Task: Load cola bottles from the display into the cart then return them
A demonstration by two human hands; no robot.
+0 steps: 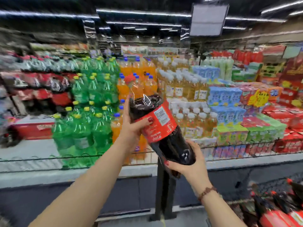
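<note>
Display shelf (pixel 246 160) with a low wire rail runs left to right across the far side. From left it holds shrink-wrapped cola packs (pixel 49 86), green bottles (pixel 85 125) with yellow caps, orange bottles (pixel 147 68) with blue caps, pale yellow bottles (pixel 185 89) with white caps, then blue cartons (pixel 227 99) and red boxes (pixel 287 115) at far right. All of it is blurred and the labels are unreadable. Near right corner has more cola bottles (pixel 278 210) lying on their sides with red caps up, over dark mesh; cannot tell whether that is the cart. One big cola bottle (pixel 157 125) is held in the air in front of the shelf, between the orange and pale yellow stock. It is tilted, with the red cap (pixel 130 78) up and far left and the base near and right. Left hand (pixel 131 126) wraps the upper body — thumb across the red label, fingers behind, out of view. Right hand (pixel 188 163) cups the base from below — thumb curled round the near side, palm against the bottom. Beaded bracelet (pixel 207 192) on the right wrist.
</note>
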